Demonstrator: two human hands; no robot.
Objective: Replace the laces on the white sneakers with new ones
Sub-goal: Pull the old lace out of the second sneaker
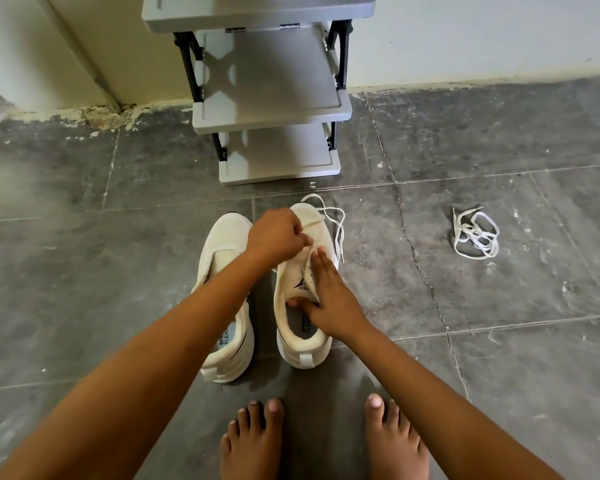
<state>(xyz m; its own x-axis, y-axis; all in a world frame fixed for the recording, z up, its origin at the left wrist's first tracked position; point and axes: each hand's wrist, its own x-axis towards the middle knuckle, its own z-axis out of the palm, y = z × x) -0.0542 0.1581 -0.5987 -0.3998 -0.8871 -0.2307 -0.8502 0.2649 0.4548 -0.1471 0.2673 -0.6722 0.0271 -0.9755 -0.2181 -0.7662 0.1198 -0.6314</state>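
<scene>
Right sneaker (286, 282), toe away: pressed under flat right hand (329, 299); lace (310, 197) pinched at eyelets by nearer, curled left hand (278, 233), trailing beyond toe.

Matt off-white knit cloth on the left shoe (227, 237) and right shoe (321, 226), with smooth, faintly glossy, rubbery-looking soles and printed fabric insoles. Flat woven cloth for the lace (309, 198) and the loose laces (476, 233), white and matt. Dark grey stone-look tiles on the floor (516, 341), matt, scuffed, speckled with pale paint. Smooth grey plastic with a dull sheen on the rack (274, 81), black plastic for its struts (189, 64). Matt painted plaster on the wall (482, 36), chipped and rough along the base.
</scene>
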